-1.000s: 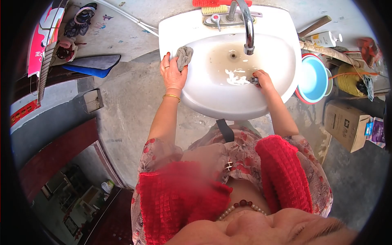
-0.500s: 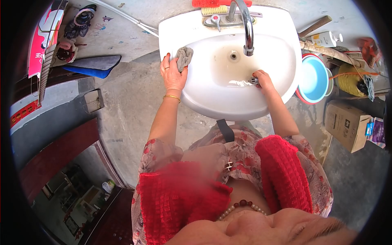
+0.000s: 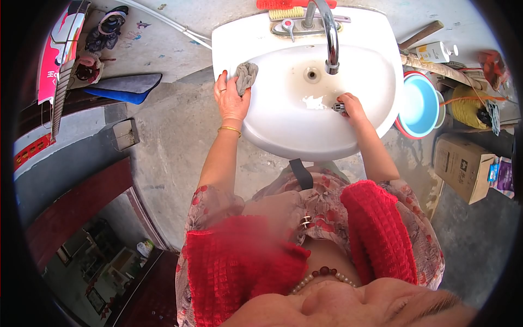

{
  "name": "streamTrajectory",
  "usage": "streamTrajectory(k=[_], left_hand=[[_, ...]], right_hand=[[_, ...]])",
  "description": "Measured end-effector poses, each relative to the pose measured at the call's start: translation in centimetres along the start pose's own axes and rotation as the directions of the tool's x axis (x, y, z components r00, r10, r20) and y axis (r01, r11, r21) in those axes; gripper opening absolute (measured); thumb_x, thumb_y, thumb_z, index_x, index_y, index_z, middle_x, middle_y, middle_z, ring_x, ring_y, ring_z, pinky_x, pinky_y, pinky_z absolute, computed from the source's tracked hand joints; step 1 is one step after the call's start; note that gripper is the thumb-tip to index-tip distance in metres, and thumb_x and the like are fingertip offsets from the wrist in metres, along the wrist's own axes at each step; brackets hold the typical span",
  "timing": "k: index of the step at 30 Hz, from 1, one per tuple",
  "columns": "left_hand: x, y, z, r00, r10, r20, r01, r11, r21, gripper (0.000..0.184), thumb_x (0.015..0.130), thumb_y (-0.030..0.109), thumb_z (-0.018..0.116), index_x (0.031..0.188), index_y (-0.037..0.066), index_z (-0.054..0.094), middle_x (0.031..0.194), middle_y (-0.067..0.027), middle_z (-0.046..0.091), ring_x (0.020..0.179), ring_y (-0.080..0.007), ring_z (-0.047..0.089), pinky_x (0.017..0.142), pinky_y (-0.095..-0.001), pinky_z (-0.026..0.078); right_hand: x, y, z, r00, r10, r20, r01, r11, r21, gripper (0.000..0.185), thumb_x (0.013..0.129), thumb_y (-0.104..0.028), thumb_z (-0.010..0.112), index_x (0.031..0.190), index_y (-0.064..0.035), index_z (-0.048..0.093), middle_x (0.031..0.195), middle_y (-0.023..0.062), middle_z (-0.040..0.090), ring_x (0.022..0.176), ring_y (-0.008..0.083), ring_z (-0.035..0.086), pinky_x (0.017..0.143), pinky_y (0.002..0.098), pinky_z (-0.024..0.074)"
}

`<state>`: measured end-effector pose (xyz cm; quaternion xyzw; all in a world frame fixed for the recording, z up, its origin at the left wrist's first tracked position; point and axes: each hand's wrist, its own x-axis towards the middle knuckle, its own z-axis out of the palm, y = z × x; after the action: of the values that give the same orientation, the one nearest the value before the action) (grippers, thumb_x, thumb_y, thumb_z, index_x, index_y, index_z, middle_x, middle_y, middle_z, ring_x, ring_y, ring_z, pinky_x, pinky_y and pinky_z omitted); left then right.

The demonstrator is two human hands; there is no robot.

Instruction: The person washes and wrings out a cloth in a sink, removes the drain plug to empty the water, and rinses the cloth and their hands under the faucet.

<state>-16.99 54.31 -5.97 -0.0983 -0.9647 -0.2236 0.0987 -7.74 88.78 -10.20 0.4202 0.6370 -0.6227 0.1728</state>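
Note:
My left hand [image 3: 232, 99] rests on the left rim of the white washbasin [image 3: 305, 143]. Its fingers are closed on a crumpled grey cloth [image 3: 247, 78]. Low inside the basin, on the right side, my right hand [image 3: 353, 107] grips a small chrome piece that looks like a drain stopper [image 3: 339, 107]. Shallow, slightly cloudy water with a bright reflection lies around the uncovered drain hole [image 3: 312, 75]. Above it curves the chrome faucet [image 3: 332, 52], its lever handle [image 3: 289, 28] to the left.
A yellow-bristled brush [image 3: 286, 13] and a red object [image 3: 272, 4] lie behind the faucet. Stacked basins, the top one blue [image 3: 420, 106], stand to the right, near a cardboard box [image 3: 463, 166] and a white bottle [image 3: 433, 52]. A blue-edged dustpan-like piece [image 3: 128, 90] leans at left.
The bright reflection on the water has shifted and changed shape, and the water patch looks smaller. Both hands stay nearly where they were, with the same things in them.

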Motion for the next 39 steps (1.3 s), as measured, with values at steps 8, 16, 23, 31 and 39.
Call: streamTrajectory(k=[8, 16, 23, 31, 39], left_hand=[[0.0, -0.1, 0.0, 1.000, 0.002, 0.004, -0.002, 1.000, 0.002, 0.045, 0.073, 0.020, 0.072, 0.112, 0.007, 0.056, 0.139, -0.0182, 0.038, 0.126, -0.0386, 0.033, 0.105, -0.0467, 0.030], [0.0, 0.1, -0.1, 1.000, -0.007, 0.011, 0.007, 1.000, 0.012, 0.045, 0.073, 0.020, 0.072, 0.113, 0.007, 0.056, 0.139, -0.0180, 0.038, 0.126, -0.0385, 0.033, 0.105, -0.0465, 0.030], [0.0, -0.1, 0.0, 1.000, 0.001, 0.002, -0.001, 1.000, 0.012, 0.045, 0.072, 0.021, 0.072, 0.112, 0.007, 0.056, 0.138, -0.0185, 0.039, 0.125, -0.0386, 0.034, 0.105, -0.0465, 0.031], [0.0, 0.1, -0.1, 1.000, -0.006, 0.002, 0.006, 1.000, 0.010, 0.044, 0.072, 0.020, 0.072, 0.111, 0.007, 0.056, 0.138, -0.0182, 0.039, 0.125, -0.0383, 0.034, 0.105, -0.0463, 0.031], [0.0, 0.0, 0.0, 1.000, -0.006, -0.001, 0.006, 1.000, 0.000, 0.045, 0.072, 0.020, 0.073, 0.111, 0.008, 0.056, 0.138, -0.0176, 0.039, 0.125, -0.0381, 0.034, 0.105, -0.0466, 0.030]], right_hand=[[0.1, 0.1, 0.0, 1.000, -0.001, -0.010, 0.001, 1.000, -0.015, 0.018, 0.080, -0.020, 0.054, 0.086, -0.0050, 0.063, 0.071, 0.0049, 0.056, 0.055, 0.0134, 0.047, 0.046, 0.0290, 0.0352], [0.4, 0.3, 0.1, 1.000, -0.026, -0.007, 0.026, 1.000, -0.012, 0.018, 0.080, -0.020, 0.055, 0.084, -0.0047, 0.063, 0.068, 0.0048, 0.056, 0.052, 0.0134, 0.046, 0.044, 0.0291, 0.0346], [0.7, 0.5, 0.2, 1.000, -0.016, -0.010, 0.016, 0.999, -0.031, 0.019, 0.079, -0.021, 0.056, 0.085, -0.0044, 0.063, 0.068, 0.0047, 0.056, 0.053, 0.0134, 0.046, 0.044, 0.0291, 0.0350], [0.6, 0.4, 0.4, 0.999, -0.028, -0.021, 0.027, 0.999, -0.044, 0.021, 0.077, -0.022, 0.057, 0.086, -0.0039, 0.063, 0.068, 0.0046, 0.055, 0.054, 0.0136, 0.046, 0.046, 0.0294, 0.0358], [1.0, 0.5, 0.5, 0.999, -0.030, 0.015, 0.031, 0.995, -0.092, 0.024, 0.078, -0.024, 0.058, 0.088, -0.0036, 0.063, 0.070, 0.0044, 0.056, 0.057, 0.0138, 0.048, 0.048, 0.0294, 0.0385]])
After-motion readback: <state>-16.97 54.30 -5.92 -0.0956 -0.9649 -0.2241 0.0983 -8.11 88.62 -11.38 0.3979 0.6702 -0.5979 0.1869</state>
